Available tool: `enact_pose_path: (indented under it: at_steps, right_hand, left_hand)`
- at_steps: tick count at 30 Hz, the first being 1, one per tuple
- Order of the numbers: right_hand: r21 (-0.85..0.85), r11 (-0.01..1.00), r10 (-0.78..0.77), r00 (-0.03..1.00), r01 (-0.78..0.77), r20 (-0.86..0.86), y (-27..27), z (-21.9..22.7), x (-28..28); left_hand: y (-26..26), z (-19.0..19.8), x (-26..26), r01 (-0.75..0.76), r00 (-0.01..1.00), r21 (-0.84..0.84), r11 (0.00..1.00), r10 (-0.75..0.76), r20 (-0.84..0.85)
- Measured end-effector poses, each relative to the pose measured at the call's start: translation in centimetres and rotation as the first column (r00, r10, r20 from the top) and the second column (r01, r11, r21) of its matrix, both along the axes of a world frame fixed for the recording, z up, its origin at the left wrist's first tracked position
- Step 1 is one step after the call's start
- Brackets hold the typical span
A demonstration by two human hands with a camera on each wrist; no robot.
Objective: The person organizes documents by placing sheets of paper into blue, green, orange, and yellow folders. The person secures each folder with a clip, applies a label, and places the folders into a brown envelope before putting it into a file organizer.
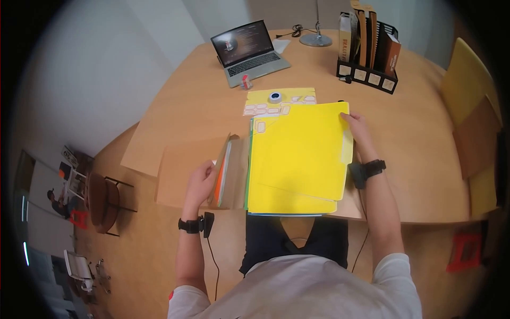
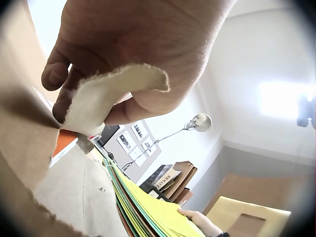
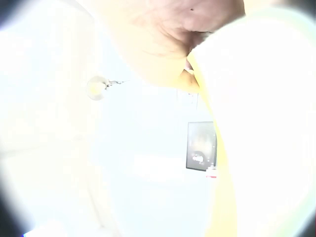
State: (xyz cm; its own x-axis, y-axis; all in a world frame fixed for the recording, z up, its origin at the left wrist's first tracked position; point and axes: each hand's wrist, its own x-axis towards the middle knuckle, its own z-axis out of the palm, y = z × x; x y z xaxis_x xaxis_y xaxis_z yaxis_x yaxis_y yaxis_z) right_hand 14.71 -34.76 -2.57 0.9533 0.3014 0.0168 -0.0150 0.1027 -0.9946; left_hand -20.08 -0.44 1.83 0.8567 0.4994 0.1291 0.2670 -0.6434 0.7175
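A stack of folders, yellow on top (image 1: 297,159), lies over the table's front edge, with green and blue edges showing beneath. My right hand (image 1: 360,130) pinches its upper right edge between thumb and fingers. To the left stands a brown paper folder (image 1: 239,159), partly spread, with orange and white sheets (image 1: 222,175) inside. My left hand (image 1: 201,183) grips its left side; in the left wrist view the fingers (image 2: 61,79) curl at a torn-edged paper flap (image 2: 113,94). The right wrist view is overexposed, with the hand (image 3: 173,44) at the yellow edge (image 3: 222,163).
Behind the stack lies a yellow sheet with labels (image 1: 255,98) and a roll of tape (image 1: 274,98). Farther back are a laptop (image 1: 252,53), a small red-and-white item (image 1: 246,82), a lamp base (image 1: 315,40) and a black file rack (image 1: 366,77). Yellow folders (image 1: 470,80) stand at right.
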Motion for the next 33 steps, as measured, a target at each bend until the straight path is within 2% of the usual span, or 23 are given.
enact_pose_path:
  at_steps: [3,4,6,7,8,11,13,15,18,21,26,29,33]
  right_hand:
    - [0.143,0.989,-0.003,0.985,0.027,-0.17,-1.4,3.5,-1.4]
    - [0.199,0.98,0.051,0.986,-0.018,-0.158,-2.1,3.9,-1.0]
    - [0.353,0.935,0.035,0.984,0.03,-0.175,-3.1,4.0,-1.1]
    - [0.426,0.903,0.028,0.982,0.055,-0.185,-3.8,5.1,-2.0]
    - [0.453,0.876,-0.061,0.971,0.164,-0.233,-3.4,8.0,-5.0]
    - [0.495,0.866,-0.009,0.992,0.072,-0.129,-5.2,7.2,-7.2]
    - [0.466,0.884,0.105,0.988,-0.042,-0.111,-4.8,7.2,-10.0]
    - [0.352,0.926,0.197,0.97,-0.137,-0.141,-4.1,7.8,-13.0]
    - [0.299,0.93,0.271,0.948,-0.213,-0.169,-3.2,7.0,-14.5]
    - [0.264,0.944,0.248,0.954,-0.198,-0.17,-2.0,6.6,-15.3]
    - [0.28,0.931,0.296,0.934,-0.236,-0.199,-1.5,5.8,-15.2]
    - [0.297,0.925,0.301,0.933,-0.235,-0.198,-1.1,6.0,-15.5]
    - [0.298,0.924,0.307,0.928,-0.238,-0.21,-0.7,6.4,-15.6]
  left_hand:
    - [0.1,0.0,-0.1,-0.003,1.0,0.033,0.999,0.002,0.009]
    - [0.0,0.1,-0.1,-0.006,1.0,0.027,1.0,0.005,0.008]
    - [0.3,-0.1,-0.1,-0.002,1.0,0.011,1.0,0.002,0.007]
    - [0.8,-0.5,-0.1,0.005,1.0,0.001,1.0,-0.005,0.009]
    - [1.1,-0.8,-0.1,0.011,1.0,-0.009,1.0,-0.011,0.01]
    - [0.4,0.3,-0.1,0.015,1.0,-0.096,0.995,-0.014,0.01]
    - [-0.3,1.0,0.0,0.003,1.0,-0.082,0.997,-0.001,0.019]
    - [-0.4,1.0,0.0,-0.004,1.0,-0.039,0.999,0.005,0.013]
    - [0.4,0.8,0.1,-0.005,1.0,0.047,0.999,0.005,-0.002]
    - [0.8,0.9,0.0,-0.006,1.0,0.071,0.997,0.005,0.011]
    - [0.6,1.4,0.0,0.012,1.0,0.13,0.991,-0.012,0.0]
    - [0.0,1.6,-0.2,0.019,1.0,0.064,0.998,-0.019,0.007]
    - [0.0,1.7,0.0,0.023,1.0,0.072,0.997,-0.023,0.0]
